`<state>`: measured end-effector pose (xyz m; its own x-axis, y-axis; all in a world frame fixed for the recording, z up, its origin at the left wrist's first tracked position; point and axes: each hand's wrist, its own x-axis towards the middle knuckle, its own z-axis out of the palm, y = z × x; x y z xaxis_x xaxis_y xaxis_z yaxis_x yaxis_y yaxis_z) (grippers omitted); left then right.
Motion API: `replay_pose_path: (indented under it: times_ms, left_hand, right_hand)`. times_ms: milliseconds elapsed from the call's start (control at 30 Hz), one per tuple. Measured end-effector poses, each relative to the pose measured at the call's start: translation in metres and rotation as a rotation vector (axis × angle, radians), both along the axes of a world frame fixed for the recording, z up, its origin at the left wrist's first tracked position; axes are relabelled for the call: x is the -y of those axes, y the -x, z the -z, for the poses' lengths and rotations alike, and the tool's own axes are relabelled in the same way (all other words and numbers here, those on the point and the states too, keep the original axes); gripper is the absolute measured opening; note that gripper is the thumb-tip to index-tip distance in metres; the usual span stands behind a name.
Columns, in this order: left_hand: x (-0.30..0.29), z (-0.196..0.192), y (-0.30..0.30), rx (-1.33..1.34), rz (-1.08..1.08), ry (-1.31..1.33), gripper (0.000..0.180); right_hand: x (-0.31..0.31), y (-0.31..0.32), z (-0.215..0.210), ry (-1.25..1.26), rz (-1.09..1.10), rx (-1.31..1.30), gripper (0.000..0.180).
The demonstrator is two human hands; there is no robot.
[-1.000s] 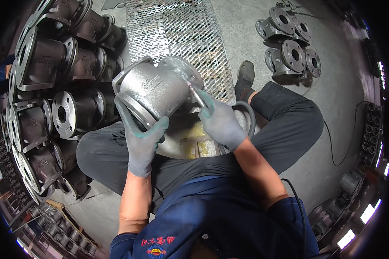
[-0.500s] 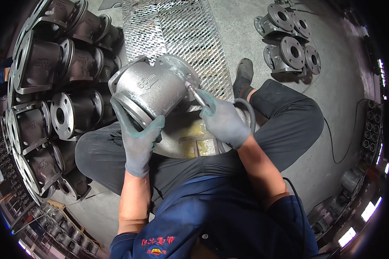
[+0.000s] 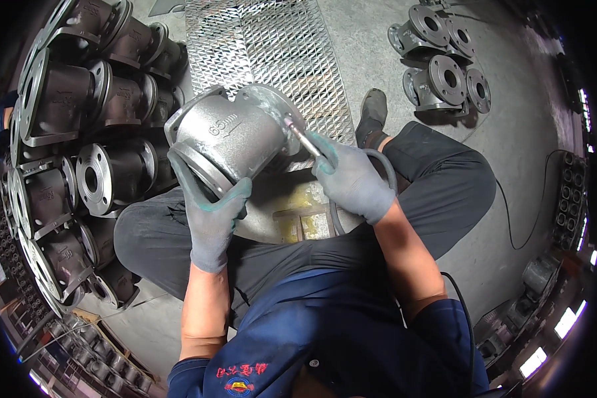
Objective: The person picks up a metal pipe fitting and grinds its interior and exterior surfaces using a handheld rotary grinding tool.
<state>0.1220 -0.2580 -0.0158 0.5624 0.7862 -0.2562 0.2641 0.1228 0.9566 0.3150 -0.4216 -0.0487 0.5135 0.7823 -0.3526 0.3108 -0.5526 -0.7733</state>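
My left hand (image 3: 209,209), in a grey glove with green fingertips, grips the lower flange of a silver-grey cast valve body (image 3: 229,136) and holds it tilted above my lap. My right hand (image 3: 351,182), gloved the same way, is shut on a slim pen-like grinding tool (image 3: 302,136) with a grey hose (image 3: 378,172) looping off behind the hand. The tool's tip touches the rim of the valve body's round right-hand flange. I sit with legs spread, dark trousers on both sides.
Several dark flanged valve bodies (image 3: 93,119) are stacked in rows at the left. A perforated metal grating (image 3: 272,46) lies ahead on the concrete floor. More flanged castings (image 3: 441,66) stand at the upper right. A worn yellowish block (image 3: 302,215) sits between my knees. A thin cable (image 3: 524,212) trails at right.
The valve body has been turned and shifted slightly left. My right hand with the tool has slid along the flange rim, staying in contact.
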Motion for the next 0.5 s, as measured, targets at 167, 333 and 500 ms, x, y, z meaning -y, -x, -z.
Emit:
replay_pose_path:
  times_ms: [167,333,500]
  left_hand:
    - [0.001,-0.003,-0.001,-0.037,-0.026,0.103,0.119]
    - [-0.001,0.005,-0.002,0.010,-0.018,-0.026,0.115]
    - [-0.006,0.011,0.002,0.083,-0.062,0.059,0.119]
  right_hand:
    - [-0.003,0.008,0.013,0.011,0.015,-0.069,0.056]
    - [0.006,0.013,0.036,0.028,-0.056,0.026,0.061]
    - [0.000,0.009,0.045,0.031,-0.096,0.026,0.059]
